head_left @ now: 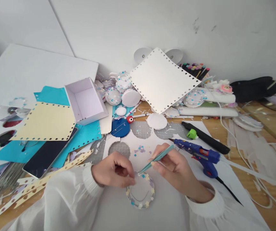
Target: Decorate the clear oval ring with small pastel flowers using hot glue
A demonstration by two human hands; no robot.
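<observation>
Nearby, a box [92,117] gapes open; right fingers [160,168] pinch tweezers [157,158], left fingers' [125,165] grip unclear.

We had the ring [147,204] before us, glue gun [195,150] to its right. Left of it lay the phone [47,155], the box [87,99] behind that

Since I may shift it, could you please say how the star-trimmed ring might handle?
The ring looks slim, so probably light. Small stars dot its rim and could loosen if rubbed. Apparently lying flat, it would likely slide, not roll.
</observation>
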